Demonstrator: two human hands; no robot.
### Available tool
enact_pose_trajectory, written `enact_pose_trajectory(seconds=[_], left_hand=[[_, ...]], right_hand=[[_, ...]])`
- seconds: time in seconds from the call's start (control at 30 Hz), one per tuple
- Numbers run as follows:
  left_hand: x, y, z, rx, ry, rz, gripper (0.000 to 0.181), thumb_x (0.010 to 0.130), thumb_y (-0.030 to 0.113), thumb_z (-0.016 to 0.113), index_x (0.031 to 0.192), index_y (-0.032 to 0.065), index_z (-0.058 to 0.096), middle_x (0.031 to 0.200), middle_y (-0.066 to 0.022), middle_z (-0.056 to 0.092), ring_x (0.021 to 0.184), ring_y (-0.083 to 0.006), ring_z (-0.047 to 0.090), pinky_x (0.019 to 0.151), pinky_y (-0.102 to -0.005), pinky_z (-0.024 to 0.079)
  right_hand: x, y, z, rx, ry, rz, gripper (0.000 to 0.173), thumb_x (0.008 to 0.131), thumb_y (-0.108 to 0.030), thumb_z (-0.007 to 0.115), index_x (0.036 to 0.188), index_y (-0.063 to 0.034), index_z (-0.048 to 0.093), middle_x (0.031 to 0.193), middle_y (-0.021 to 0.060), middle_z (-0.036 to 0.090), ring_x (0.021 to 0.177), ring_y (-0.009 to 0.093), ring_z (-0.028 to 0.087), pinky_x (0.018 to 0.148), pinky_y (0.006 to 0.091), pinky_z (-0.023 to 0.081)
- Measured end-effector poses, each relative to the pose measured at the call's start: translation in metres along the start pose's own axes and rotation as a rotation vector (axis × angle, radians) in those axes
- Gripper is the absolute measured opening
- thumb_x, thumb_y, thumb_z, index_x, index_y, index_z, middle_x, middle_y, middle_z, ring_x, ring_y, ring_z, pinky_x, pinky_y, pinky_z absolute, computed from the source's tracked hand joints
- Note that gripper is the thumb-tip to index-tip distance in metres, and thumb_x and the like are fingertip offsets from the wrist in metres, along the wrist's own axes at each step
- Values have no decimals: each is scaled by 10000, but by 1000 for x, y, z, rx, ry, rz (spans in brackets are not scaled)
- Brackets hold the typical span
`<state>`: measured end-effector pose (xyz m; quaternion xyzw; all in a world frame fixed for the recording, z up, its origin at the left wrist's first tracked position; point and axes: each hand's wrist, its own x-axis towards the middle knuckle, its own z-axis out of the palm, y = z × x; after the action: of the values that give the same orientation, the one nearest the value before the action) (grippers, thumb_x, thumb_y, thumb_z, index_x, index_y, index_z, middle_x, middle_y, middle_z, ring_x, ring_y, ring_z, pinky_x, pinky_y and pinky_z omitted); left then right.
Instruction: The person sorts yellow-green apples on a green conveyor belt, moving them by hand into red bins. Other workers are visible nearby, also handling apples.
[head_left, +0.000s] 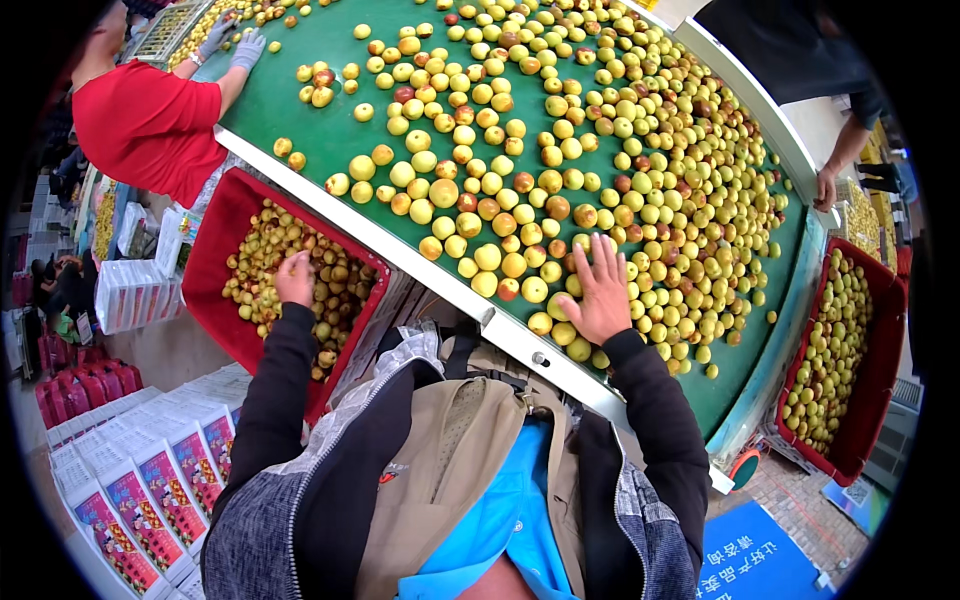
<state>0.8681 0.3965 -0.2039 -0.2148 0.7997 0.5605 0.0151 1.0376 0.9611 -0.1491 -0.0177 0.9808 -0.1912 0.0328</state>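
Yellow-green jujubes (444, 193) with red-brown patches lie loose over a green sorting belt (307, 142). Flat among them, near the belt's close edge, rests my right hand (602, 296), palm down with the fingers spread. Fruit touches it on both sides. My left hand (295, 279) is over a red-lined crate (217, 262) beside the belt, its fingers curled. Whether it pinches a fruit is hidden. Beneath it, more jujubes (341, 281), many of them browner, fill the crate's bottom.
A white metal rail (360, 232) edges the belt between me and the fruit. At left a co-worker's gloved hand (247, 51) touches the belt; at right another person's hand (826, 189) is at the frame. A second red-lined crate (889, 337) holds jujubes. Printed cartons (142, 487) stand lower left.
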Motion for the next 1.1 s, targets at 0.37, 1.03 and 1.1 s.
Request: enact_pose_trajectory(seconds=[0.37,1.03,1.1], left_hand=[[-3,34,47,683,144,862,444,1005,232,654,1406,43,623,1465,-176,587,1418,-386,455,1210,-519,315],[-120,143,323,814,-906,1404,824,931,370,725,1605,46,379,1678,-226,302,1583,-408,224,1283,-561,187],[-128,144,338,853,-939,1423,834,929,383,725,1601,39,371,1673,-230,300,1580,-415,222,1284,-573,179]], right_hand=[[-73,67,-1,-63,32,134,930,930,-546,645,1659,-83,299,1733,209,204,1614,409,141,1296,577,102],[-213,169,-26,-146,-66,257,960,935,-544,637,1655,-31,265,1729,230,193,1620,397,128,1312,530,108],[-225,179,-31,-164,-54,265,952,930,-537,646,1659,-53,271,1728,231,191,1618,403,130,1311,538,105]])
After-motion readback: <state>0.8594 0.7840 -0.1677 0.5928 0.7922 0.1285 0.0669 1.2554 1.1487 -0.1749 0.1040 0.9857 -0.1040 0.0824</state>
